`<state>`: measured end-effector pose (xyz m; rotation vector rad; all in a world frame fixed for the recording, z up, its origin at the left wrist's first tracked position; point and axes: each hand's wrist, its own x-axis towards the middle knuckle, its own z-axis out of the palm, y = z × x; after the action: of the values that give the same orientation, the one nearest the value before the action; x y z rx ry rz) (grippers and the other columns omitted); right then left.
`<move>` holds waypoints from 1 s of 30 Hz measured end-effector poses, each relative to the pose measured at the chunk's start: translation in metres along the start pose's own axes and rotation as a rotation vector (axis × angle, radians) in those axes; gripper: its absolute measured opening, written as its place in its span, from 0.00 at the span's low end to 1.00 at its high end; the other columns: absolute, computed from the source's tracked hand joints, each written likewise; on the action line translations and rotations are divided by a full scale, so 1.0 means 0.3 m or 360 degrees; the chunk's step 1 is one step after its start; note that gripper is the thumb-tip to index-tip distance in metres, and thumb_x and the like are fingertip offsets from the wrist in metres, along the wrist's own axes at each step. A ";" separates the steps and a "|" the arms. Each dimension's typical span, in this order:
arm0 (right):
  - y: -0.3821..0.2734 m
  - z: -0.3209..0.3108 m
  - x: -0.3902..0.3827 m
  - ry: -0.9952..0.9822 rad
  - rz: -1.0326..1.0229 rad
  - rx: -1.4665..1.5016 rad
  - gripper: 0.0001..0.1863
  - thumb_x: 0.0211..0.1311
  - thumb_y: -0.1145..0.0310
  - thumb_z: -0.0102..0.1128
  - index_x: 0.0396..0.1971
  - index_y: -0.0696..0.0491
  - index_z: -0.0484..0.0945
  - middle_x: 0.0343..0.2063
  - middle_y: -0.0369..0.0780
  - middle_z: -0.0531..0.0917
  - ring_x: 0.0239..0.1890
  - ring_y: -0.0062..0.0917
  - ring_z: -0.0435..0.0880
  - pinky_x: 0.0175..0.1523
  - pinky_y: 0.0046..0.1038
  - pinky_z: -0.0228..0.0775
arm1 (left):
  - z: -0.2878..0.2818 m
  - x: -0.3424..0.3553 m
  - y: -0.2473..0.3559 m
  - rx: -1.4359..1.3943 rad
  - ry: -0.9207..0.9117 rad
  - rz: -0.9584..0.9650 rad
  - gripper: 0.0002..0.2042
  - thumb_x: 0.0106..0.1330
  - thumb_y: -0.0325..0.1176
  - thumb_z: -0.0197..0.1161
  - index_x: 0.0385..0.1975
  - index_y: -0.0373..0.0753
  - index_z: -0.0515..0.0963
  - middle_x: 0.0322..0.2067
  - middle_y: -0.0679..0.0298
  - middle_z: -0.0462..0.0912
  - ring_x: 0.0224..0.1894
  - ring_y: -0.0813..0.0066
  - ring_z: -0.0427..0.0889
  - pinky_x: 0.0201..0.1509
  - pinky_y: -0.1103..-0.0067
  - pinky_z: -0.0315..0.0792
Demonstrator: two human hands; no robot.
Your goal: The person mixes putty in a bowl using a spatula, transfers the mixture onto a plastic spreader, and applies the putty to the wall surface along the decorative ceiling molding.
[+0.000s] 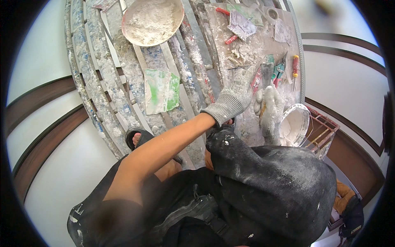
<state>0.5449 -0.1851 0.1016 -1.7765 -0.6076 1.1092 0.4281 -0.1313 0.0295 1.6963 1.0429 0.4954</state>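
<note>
Scraper, flat-bladed, sits at the fingertips of the right gloved hand; I cannot tell whether they clamp it. Just left of that grip, the left gloved hand reaches over a dusty board, its hold also unclear; snips and a white bucket stand rightward.

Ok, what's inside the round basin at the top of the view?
The round basin holds whitish, powdery, lumpy material. Whatever lies beneath that surface, including the basin's floor, is covered and can't be seen.
</note>
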 end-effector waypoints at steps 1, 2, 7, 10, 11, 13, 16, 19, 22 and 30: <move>0.002 0.001 0.001 0.0047 -0.0019 0.0008 0.23 0.83 0.51 0.46 0.30 0.51 0.75 0.16 0.31 0.74 0.15 0.13 0.70 0.20 0.17 0.60 | -0.024 0.006 0.018 -0.0013 0.0003 -0.0025 0.31 0.72 0.32 0.54 0.76 0.38 0.58 0.72 0.42 0.64 0.73 0.42 0.63 0.78 0.58 0.58; 0.011 -0.018 0.025 0.0082 -0.0056 -0.0003 0.23 0.83 0.51 0.46 0.30 0.51 0.75 0.16 0.31 0.73 0.15 0.13 0.70 0.20 0.17 0.60 | -0.040 0.007 0.029 -0.0025 0.0009 -0.0050 0.31 0.72 0.32 0.53 0.76 0.38 0.58 0.71 0.43 0.64 0.73 0.42 0.63 0.78 0.58 0.58; 0.039 -0.072 0.093 0.0092 -0.0024 -0.0222 0.21 0.83 0.55 0.46 0.38 0.56 0.79 0.20 0.31 0.75 0.18 0.11 0.71 0.22 0.16 0.61 | -0.031 -0.038 0.057 -0.0181 -0.0009 0.0176 0.32 0.71 0.30 0.54 0.76 0.36 0.58 0.70 0.41 0.65 0.74 0.43 0.63 0.77 0.57 0.59; 0.024 -0.016 0.069 0.0120 -0.0117 -0.0596 0.23 0.83 0.57 0.46 0.59 0.61 0.78 0.25 0.34 0.79 0.20 0.13 0.72 0.25 0.20 0.66 | -0.043 -0.048 0.104 -0.0178 -0.0158 0.0043 0.32 0.71 0.29 0.54 0.76 0.35 0.58 0.70 0.41 0.65 0.74 0.43 0.63 0.77 0.58 0.59; 0.026 -0.024 0.068 0.0050 -0.0108 -0.0700 0.23 0.83 0.58 0.46 0.63 0.61 0.74 0.27 0.34 0.80 0.21 0.14 0.72 0.26 0.21 0.67 | -0.051 -0.046 0.110 -0.0138 -0.0203 -0.0057 0.32 0.70 0.28 0.55 0.76 0.35 0.58 0.70 0.41 0.65 0.74 0.43 0.63 0.77 0.58 0.59; 0.042 -0.062 0.064 -0.0091 -0.0093 -0.0907 0.27 0.82 0.61 0.48 0.73 0.59 0.67 0.32 0.35 0.83 0.23 0.14 0.73 0.29 0.23 0.70 | -0.032 -0.044 0.048 -0.0111 -0.0083 0.0071 0.31 0.72 0.29 0.54 0.76 0.37 0.59 0.70 0.42 0.65 0.73 0.43 0.63 0.77 0.59 0.60; 0.010 -0.048 0.009 -0.0185 -0.0149 -0.0985 0.25 0.80 0.66 0.51 0.73 0.55 0.68 0.35 0.34 0.82 0.25 0.14 0.73 0.30 0.23 0.69 | -0.033 -0.030 -0.016 -0.0063 0.0125 0.0245 0.29 0.74 0.30 0.54 0.75 0.38 0.60 0.70 0.43 0.66 0.73 0.43 0.65 0.76 0.60 0.61; -0.042 -0.076 -0.009 -0.0039 -0.0014 -0.0690 0.25 0.81 0.67 0.50 0.74 0.52 0.68 0.30 0.30 0.77 0.24 0.10 0.70 0.30 0.18 0.67 | -0.092 0.007 -0.011 -0.0175 0.0110 0.0150 0.29 0.75 0.33 0.54 0.75 0.38 0.60 0.70 0.44 0.67 0.72 0.45 0.66 0.76 0.61 0.61; -0.046 -0.127 0.008 0.0265 0.0091 -0.0359 0.26 0.81 0.68 0.49 0.75 0.54 0.64 0.39 0.33 0.84 0.23 0.08 0.68 0.30 0.14 0.67 | -0.088 0.023 -0.055 -0.0066 0.0231 0.0226 0.30 0.74 0.35 0.56 0.76 0.38 0.60 0.70 0.44 0.67 0.73 0.46 0.66 0.77 0.62 0.60; -0.068 -0.121 0.047 -0.0400 -0.1284 -0.1498 0.25 0.72 0.73 0.58 0.69 0.52 0.74 0.55 0.47 0.85 0.41 0.35 0.88 0.47 0.36 0.79 | -0.103 0.023 -0.085 -0.0094 0.0161 -0.0002 0.35 0.70 0.37 0.62 0.76 0.38 0.59 0.72 0.45 0.65 0.75 0.51 0.65 0.78 0.65 0.59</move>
<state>0.5847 -0.1812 0.1200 -1.7928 -2.0292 0.4642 0.3986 -0.1062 0.0167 1.6322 1.0913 0.6111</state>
